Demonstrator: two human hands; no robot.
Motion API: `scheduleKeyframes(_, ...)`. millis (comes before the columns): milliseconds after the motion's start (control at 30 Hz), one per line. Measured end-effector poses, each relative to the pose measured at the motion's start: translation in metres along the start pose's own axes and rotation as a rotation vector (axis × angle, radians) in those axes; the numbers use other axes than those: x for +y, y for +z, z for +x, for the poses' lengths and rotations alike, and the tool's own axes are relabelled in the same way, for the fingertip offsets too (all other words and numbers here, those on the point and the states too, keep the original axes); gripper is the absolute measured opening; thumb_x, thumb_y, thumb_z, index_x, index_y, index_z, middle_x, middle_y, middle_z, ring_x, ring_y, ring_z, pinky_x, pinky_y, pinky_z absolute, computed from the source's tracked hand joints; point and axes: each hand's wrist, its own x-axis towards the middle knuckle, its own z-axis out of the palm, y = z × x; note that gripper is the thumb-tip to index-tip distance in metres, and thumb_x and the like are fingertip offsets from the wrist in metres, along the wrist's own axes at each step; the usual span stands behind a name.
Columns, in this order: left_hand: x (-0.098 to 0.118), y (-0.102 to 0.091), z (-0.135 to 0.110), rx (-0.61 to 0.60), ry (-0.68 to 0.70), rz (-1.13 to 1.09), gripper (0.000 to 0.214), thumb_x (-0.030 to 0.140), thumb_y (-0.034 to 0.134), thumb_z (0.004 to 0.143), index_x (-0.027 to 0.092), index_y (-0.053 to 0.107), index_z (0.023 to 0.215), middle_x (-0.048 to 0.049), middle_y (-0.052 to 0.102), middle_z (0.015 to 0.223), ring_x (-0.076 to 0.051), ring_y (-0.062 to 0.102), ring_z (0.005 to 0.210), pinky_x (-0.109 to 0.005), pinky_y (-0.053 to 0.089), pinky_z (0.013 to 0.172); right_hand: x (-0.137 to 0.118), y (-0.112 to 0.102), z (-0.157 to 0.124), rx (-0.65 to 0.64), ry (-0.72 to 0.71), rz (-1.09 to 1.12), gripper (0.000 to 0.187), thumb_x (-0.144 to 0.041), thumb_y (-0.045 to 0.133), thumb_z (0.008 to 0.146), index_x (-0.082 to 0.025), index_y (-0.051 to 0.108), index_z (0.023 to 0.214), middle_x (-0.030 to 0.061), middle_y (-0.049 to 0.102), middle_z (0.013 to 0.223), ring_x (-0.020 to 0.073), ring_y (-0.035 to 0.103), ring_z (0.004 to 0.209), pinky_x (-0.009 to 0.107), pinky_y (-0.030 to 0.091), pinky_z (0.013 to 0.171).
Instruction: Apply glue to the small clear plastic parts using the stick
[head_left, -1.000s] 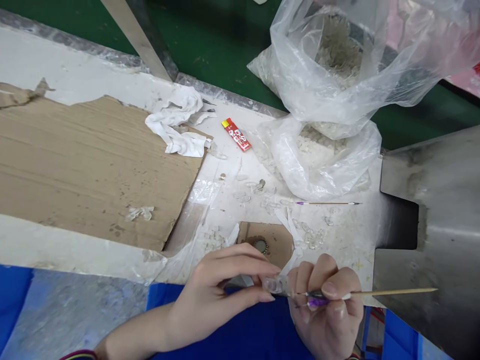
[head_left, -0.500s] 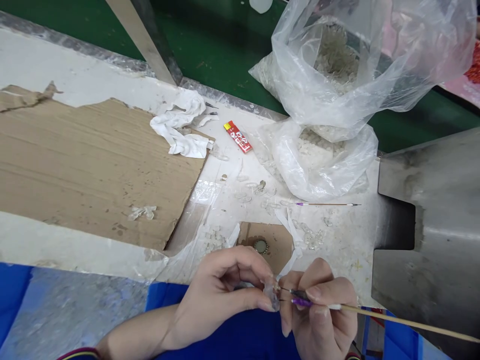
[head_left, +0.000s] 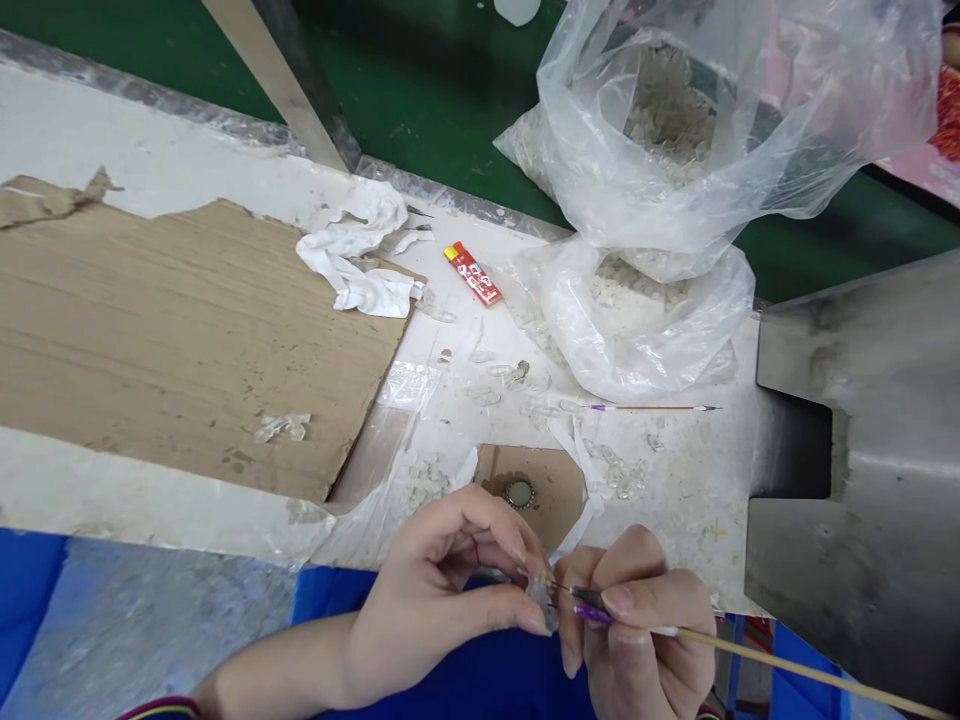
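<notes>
My left hand [head_left: 457, 580] pinches a small clear plastic piece [head_left: 541, 602] between thumb and fingers, above my blue-clothed lap. In my right hand [head_left: 645, 610] is a fine brush with a long wooden handle [head_left: 810, 670], a white collar and a purple section near its tip. A dark, thin-tipped tool [head_left: 589, 597] is held alongside the brush in the same grip. Both thin tips point left and meet the clear piece; exact contact is too small to tell. Just beyond my hands, a round metal cap [head_left: 520, 493] lies on a small cardboard piece [head_left: 559, 490].
Clear pieces [head_left: 622, 475] lie scattered on the white table, near another thin purple-ended brush [head_left: 660, 408]. Plastic bags [head_left: 645, 330] of clear pieces stand behind. A red packet [head_left: 472, 274], crumpled white cloth [head_left: 360, 245] and large cardboard [head_left: 180, 350] are leftward; a metal housing [head_left: 885, 420] stands right.
Both hands stay nearly in place. The right hand's tools have shifted slightly left and down, and the clear piece has tilted a little in the left fingers.
</notes>
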Motion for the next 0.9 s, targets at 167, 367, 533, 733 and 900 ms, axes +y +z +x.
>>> scheduleKeyframes(167, -0.001, 0.001, -0.002, 0.000, 0.007, 0.052, 0.024, 0.009, 0.096, 0.074, 0.021, 0.078, 0.084, 0.0005, 0.085, 0.077, -0.011, 0.080, 0.071, -0.015, 0.066, 0.070, -0.001, -0.001, 0.001, -0.025, 0.007, 0.018, 0.025, -0.026, 0.044, 0.110, -0.030, 0.065, 0.122, -0.0047, 0.038, 0.078, 0.0070, 0.044, 0.034, 0.023, 0.028, 0.025)
scheduleKeyframes(367, -0.001, 0.001, 0.000, 0.019, 0.031, 0.059, 0.022, 0.012, 0.097, 0.073, 0.020, 0.078, 0.082, -0.0017, 0.085, 0.075, -0.013, 0.081, 0.068, -0.016, 0.067, 0.068, 0.001, -0.002, 0.000, -0.020, 0.001, 0.033, 0.026, -0.026, 0.045, 0.109, -0.030, 0.067, 0.123, -0.0048, 0.040, 0.077, 0.0065, 0.040, 0.033, 0.023, 0.036, 0.026)
scheduleKeyframes(533, 0.002, 0.001, 0.001, 0.022, 0.051, 0.106, 0.015, 0.016, 0.095, 0.076, 0.023, 0.085, 0.084, -0.0036, 0.085, 0.078, -0.018, 0.084, 0.068, -0.022, 0.070, 0.066, 0.006, -0.009, -0.004, 0.102, -0.031, 0.015, 0.026, -0.030, 0.047, 0.110, -0.034, 0.070, 0.119, -0.0053, 0.039, 0.074, 0.0075, 0.037, 0.034, 0.023, 0.042, 0.027)
scheduleKeyframes(733, 0.008, 0.000, 0.004, 0.016, 0.146, 0.413, 0.024, 0.008, 0.087, 0.081, 0.031, 0.090, 0.088, -0.0058, 0.086, 0.086, -0.018, 0.081, 0.058, -0.022, 0.070, 0.055, 0.013, -0.006, -0.005, 0.107, -0.069, -0.129, 0.029, -0.033, 0.043, 0.110, -0.037, 0.070, 0.121, -0.0006, 0.053, 0.079, 0.0102, 0.051, 0.036, 0.025, 0.049, 0.028)
scheduleKeyframes(900, 0.007, -0.003, 0.005, 0.012, 0.235, 0.537, 0.041, 0.002, 0.087, 0.077, 0.036, 0.089, 0.101, -0.0054, 0.087, 0.095, -0.020, 0.084, 0.070, -0.021, 0.070, 0.064, 0.018, -0.004, -0.009, 0.155, -0.074, -0.129, 0.029, -0.031, 0.046, 0.110, -0.037, 0.070, 0.124, 0.0011, 0.058, 0.084, 0.0133, 0.060, 0.046, 0.030, 0.061, 0.038)
